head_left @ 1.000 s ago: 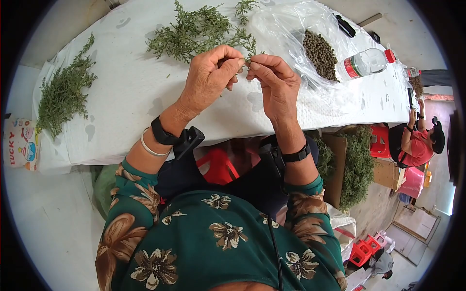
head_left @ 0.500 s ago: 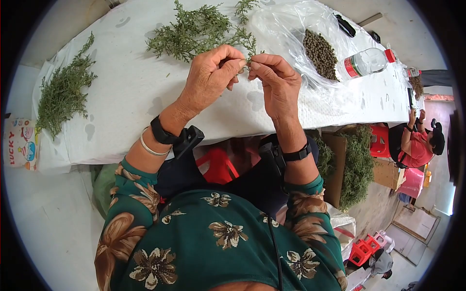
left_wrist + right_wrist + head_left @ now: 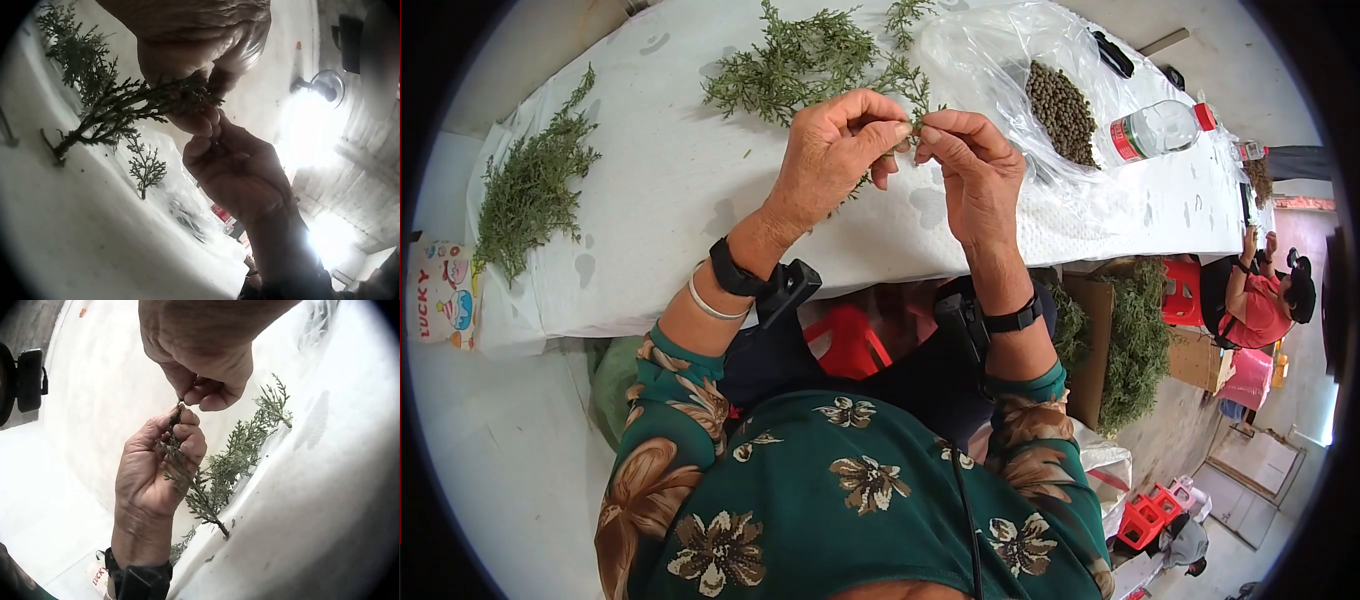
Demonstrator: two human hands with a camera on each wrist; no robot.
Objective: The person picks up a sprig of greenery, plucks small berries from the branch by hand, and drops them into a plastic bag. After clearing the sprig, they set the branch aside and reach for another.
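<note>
The left hand (image 3: pixel 828 160) pinches a green sprig between thumb and fingers; in the right wrist view the sprig (image 3: pixel 177 464) runs down across its palm. Fingertips of the right hand (image 3: pixel 975 175) meet the left ones and pinch the sprig's end, as the right wrist view shows. In the left wrist view, the left hand (image 3: pixel 200 44) is above and the right hand (image 3: pixel 240 175) below, fingertips together. Just beyond the hands, a pile of green sprigs (image 3: pixel 800 65) lies on the white-covered table (image 3: pixel 670 200).
Right of the pile lies a clear plastic bag (image 3: pixel 970 60) with brown pellets (image 3: pixel 1060 115), beside a bottle (image 3: pixel 1160 130). More sprigs (image 3: pixel 535 190) lie at the table's left end. Boxed greenery (image 3: pixel 1138 345) stands below the table edge. A person in red (image 3: pixel 1262 300) sits at right.
Both hands stay close together with small finger movements. Part of a green sprig now shows below the left hand's fingers, where little of it showed before.
</note>
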